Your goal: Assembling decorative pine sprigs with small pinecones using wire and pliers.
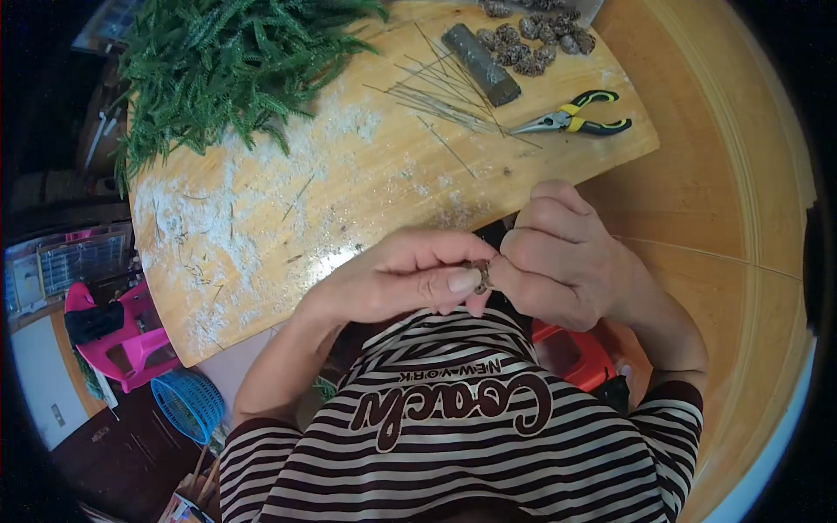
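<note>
My left hand [397, 277] pinches a small brown pine cone [480, 275] between thumb and fingers, in front of my striped shirt. Only part of the cone shows past the fingertips. Right beside it, my right hand [558, 257] is closed with its fingers curled, its fingertips meeting the cone's side. Whatever those fingers grip is hidden. On the table beyond lie several thin wires [436, 94], a dark cylinder [482, 65] and needle-nose pliers [575, 115] with black and yellow handles. Several more pine cones [528, 52] are heaped at the far edge.
Green artificial fir branches [235, 70] are piled on the far left of the wooden table [349, 183]. White flakes are scattered over its surface. A pink plastic chair [131, 340] and a blue basket [187, 407] stand at the left; a red stool [575, 356] is below my right arm.
</note>
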`<state>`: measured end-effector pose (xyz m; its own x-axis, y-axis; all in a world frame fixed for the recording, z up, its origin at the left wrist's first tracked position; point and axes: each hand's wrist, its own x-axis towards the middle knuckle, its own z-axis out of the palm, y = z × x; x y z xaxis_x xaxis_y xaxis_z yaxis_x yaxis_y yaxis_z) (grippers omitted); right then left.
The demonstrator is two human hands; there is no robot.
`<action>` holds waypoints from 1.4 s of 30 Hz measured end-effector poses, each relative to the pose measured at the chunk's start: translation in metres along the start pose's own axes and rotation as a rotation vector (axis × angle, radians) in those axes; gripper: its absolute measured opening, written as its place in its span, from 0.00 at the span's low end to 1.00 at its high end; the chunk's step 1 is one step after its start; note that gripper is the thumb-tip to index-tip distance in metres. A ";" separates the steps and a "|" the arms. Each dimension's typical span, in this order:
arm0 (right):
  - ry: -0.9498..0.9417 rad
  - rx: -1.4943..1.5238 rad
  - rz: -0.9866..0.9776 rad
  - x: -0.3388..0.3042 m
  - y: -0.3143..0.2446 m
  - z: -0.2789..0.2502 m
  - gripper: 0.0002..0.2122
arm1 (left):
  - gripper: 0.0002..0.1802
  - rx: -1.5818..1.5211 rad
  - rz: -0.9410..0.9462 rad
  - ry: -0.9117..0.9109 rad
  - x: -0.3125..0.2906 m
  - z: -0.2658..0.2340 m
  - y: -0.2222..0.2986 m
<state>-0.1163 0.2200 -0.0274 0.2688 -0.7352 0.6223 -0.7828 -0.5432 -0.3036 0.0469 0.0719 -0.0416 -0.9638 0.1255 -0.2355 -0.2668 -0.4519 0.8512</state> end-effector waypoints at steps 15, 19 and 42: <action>0.189 0.406 0.672 0.003 0.000 0.024 0.05 | 0.13 1.285 0.908 0.687 0.022 0.005 -0.031; 0.223 0.640 0.765 0.005 -0.003 0.020 0.06 | 0.12 1.163 0.881 0.719 0.016 0.007 -0.035; 0.076 0.303 0.566 0.045 -0.010 0.028 0.03 | 0.16 1.045 0.967 0.782 -0.010 -0.008 -0.039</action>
<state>-0.0805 0.1812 -0.0166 -0.1885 -0.9170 0.3516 -0.5956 -0.1779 -0.7834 0.0673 0.0812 -0.0765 -0.6146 -0.4361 0.6573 0.2080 0.7143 0.6683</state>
